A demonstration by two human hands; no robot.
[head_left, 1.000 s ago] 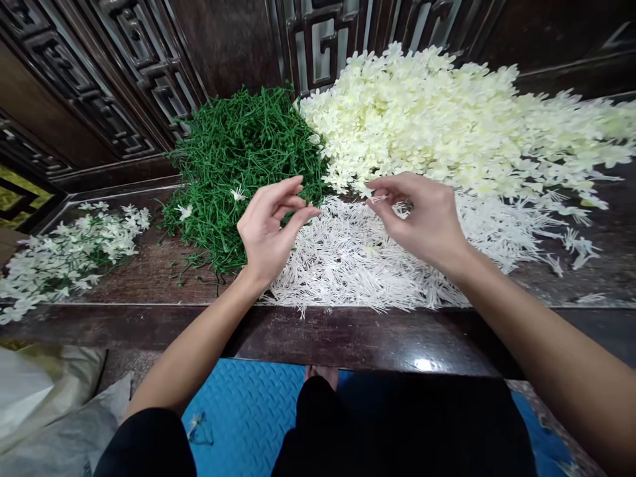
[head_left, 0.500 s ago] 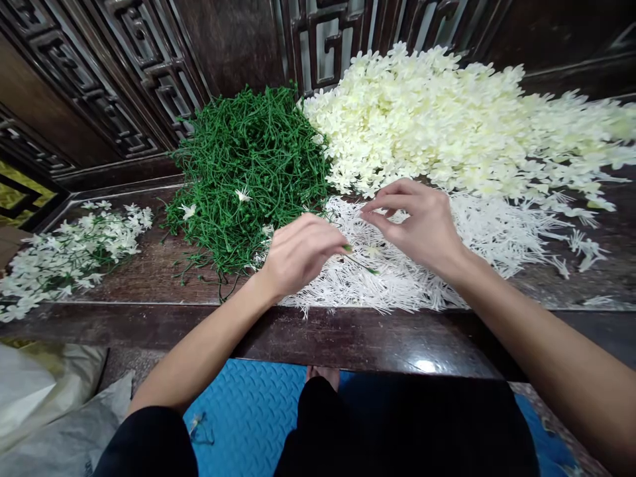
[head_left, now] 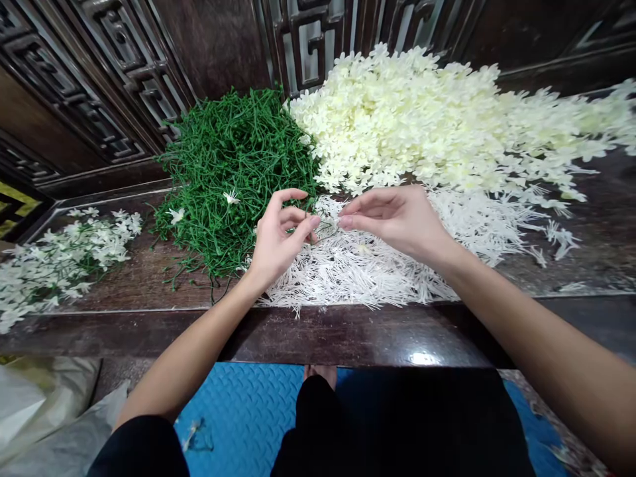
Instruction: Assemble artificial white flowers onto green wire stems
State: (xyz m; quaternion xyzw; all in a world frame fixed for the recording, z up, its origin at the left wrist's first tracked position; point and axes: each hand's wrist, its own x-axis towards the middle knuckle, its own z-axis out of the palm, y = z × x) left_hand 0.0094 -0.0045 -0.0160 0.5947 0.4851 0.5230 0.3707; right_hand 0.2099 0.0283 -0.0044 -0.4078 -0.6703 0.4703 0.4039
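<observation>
My left hand (head_left: 283, 235) is turned palm inward, thumb and fingertips pinched on a thin green plastic stem (head_left: 328, 228) that is hard to make out against the white. Just to its right, my right hand (head_left: 395, 218) pinches thumb against fingers; what lies between them is too small to tell. The fingertips of both hands nearly meet over a heap of white artificial stamens (head_left: 358, 281). Left of them lies a tangled pile of green plastic stems (head_left: 238, 159) with a few white flowers on it. Behind my right hand is a big mound of cream fabric petals (head_left: 422, 126).
White flowers on green stems (head_left: 69, 258) lie in a bunch at the left of the dark wooden bench (head_left: 163, 285). A carved wooden back (head_left: 218, 46) rises behind. Below are a blue mat (head_left: 248, 404) and pale sacks (head_left: 44, 411).
My left hand has turned from back-up to palm inward, and the green stem that pointed down to the right has swung up toward my right fingertips. My right hand has shifted slightly left in the picture.
</observation>
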